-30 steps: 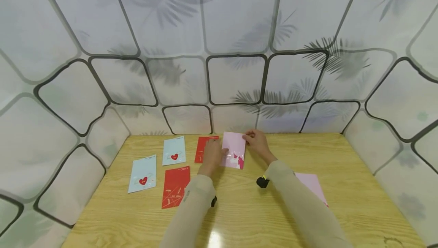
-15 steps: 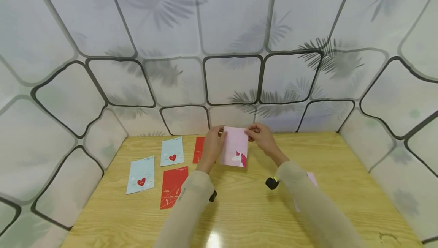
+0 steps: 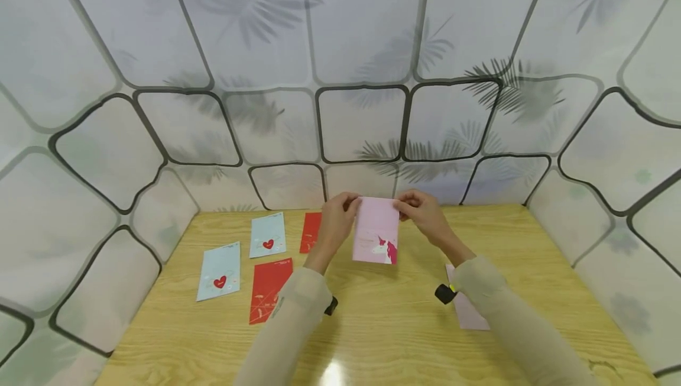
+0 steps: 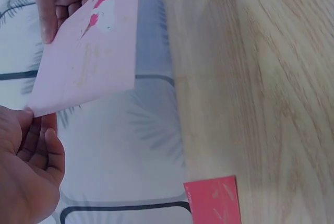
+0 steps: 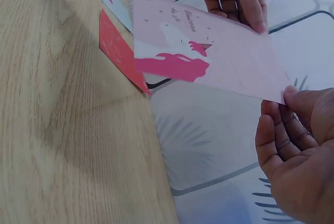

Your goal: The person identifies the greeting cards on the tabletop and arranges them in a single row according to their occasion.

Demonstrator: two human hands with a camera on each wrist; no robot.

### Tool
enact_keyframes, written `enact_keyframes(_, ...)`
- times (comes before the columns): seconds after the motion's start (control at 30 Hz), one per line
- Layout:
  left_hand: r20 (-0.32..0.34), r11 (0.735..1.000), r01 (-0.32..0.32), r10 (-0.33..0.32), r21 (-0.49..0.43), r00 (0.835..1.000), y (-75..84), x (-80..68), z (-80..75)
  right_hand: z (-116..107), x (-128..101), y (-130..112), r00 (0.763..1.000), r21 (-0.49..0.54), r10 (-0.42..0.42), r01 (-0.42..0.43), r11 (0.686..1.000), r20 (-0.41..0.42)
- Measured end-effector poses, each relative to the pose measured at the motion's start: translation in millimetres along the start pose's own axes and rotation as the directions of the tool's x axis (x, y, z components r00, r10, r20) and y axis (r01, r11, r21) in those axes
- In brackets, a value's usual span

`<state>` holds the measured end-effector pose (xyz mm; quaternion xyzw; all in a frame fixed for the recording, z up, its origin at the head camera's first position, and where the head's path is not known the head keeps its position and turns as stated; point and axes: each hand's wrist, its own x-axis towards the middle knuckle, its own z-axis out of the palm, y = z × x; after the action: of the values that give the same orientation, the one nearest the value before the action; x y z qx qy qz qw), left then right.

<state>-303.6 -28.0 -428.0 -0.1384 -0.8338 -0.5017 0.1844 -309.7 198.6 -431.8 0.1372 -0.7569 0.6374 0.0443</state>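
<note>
One pink unicorn card (image 3: 375,223) is held above the wooden surface (image 3: 383,333), the grip of the left hand (image 3: 336,219) pinching its upper left corner, that of the right hand (image 3: 428,217) its upper right. A second pink card (image 3: 469,313) lies partly behind the right sleeve (image 3: 513,318); two red cards (image 3: 269,289) and two pale blue heart cards (image 3: 268,229) lie further left.

Unicorn card (image 3: 375,226) looks smooth ppr, tabletop (image 3: 388,321) wood-grain w/ glossy refl., sleeves (image 3: 287,324) matt cloth.
</note>
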Motion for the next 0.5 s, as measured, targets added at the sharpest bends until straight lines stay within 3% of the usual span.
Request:
enact_keyframes(0.2,0.031,0.998,-0.011,0.013,-0.054,0.999,21.1,-5.6,0.7,-15,-14,-12,1.0,-0.016,0.025,-0.025,1.0,0.009)
enact_keyframes(0.5,0.004,0.991,-0.046,0.047,-0.122,0.999,36.5,-15.9,10.8,-31,-33,-20,1.0,-0.031,0.027,-0.028,0.999,-0.011)
